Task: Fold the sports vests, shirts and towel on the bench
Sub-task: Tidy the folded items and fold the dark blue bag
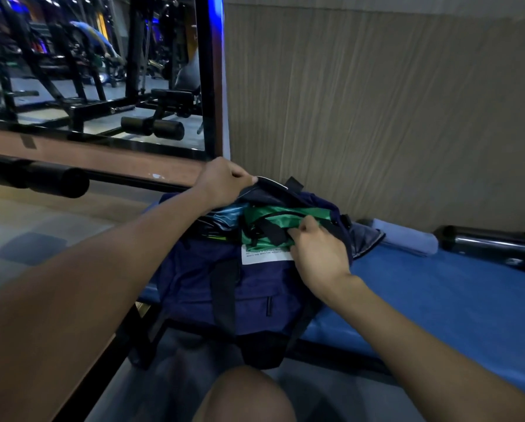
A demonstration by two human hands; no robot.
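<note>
Across the frame from about four o'clock toward the centre runs the blue padded worktop [456,300], the largest thing in view, set against a ribbed beige wall [377,102] that fills the twelve-to-three o'clock area. At ten to eleven o'clock a black-framed mirror [87,56] shows dark gym machines. On the near end of the worktop, at the centre, stands a navy bag [255,293] with black straps and a white label, its mouth open at the top. Past the bag, at three o'clock, a black roller pad [492,245] lies on the worktop, with a pale rolled towel [407,239] just beside it on the bag's side, and a dark garment [366,239] lying between towel and bag. Inside the bag's mouth sit bunched clothes: a shiny green vest [282,216] uppermost and a light blue cloth [227,216] to its nine o'clock. The left hand [224,181], clenched, grasps the far rim of the bag and holds it up, at twelve o'clock of the opening. The right hand [319,251], at the opening's four o'clock, pinches the green vest with curled fingers, the vest partly within the bag. A bare knee [246,394] shows at six o'clock.
</note>
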